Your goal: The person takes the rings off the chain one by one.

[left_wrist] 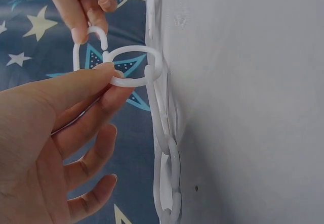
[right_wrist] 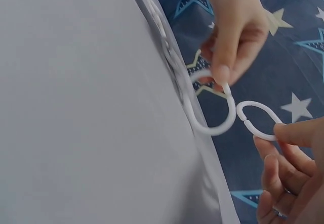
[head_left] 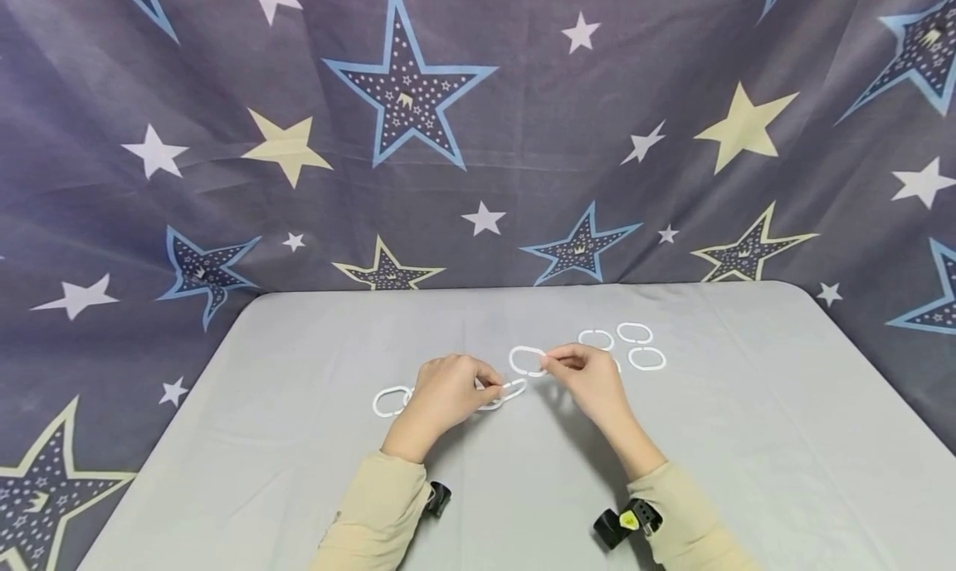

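Currently left hand (head_left: 446, 392) pinches white chain (left_wrist: 163, 144); right hand (head_left: 593, 380) pinches single ring (right_wrist: 248, 103) above table (head_left: 224, 471).

Beige sleeves (head_left: 377, 513), black wrist cameras (head_left: 612, 530), seemingly yellow tag (head_left: 629, 520)

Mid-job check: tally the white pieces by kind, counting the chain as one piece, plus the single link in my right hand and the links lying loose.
Chain: 1, partly hidden by the left hand
Held link in the right hand: 1
Loose links on the table: 4 visible, one mostly hidden
Total: 6
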The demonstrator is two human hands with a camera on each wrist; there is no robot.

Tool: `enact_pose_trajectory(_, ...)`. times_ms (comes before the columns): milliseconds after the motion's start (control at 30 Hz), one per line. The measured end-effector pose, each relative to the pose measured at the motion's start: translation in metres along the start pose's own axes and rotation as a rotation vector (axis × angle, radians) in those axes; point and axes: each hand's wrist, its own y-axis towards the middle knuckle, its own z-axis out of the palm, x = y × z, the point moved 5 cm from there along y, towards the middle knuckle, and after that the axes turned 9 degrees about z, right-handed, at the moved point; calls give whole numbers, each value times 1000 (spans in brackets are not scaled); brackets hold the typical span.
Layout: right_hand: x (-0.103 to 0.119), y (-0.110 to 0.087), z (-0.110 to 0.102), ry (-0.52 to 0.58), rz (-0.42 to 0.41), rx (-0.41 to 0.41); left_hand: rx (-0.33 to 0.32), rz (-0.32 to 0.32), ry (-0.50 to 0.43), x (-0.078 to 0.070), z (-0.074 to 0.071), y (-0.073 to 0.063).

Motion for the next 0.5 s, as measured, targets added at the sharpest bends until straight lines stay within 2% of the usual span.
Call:
enact_pose_trajectory(333,-11,16,-20,-14,24,-30,9,-21,9,3,0,-3)
enact_pose_trajectory(500,-13,23,-31,27,51,-25,13,-22,6,2,1,-1)
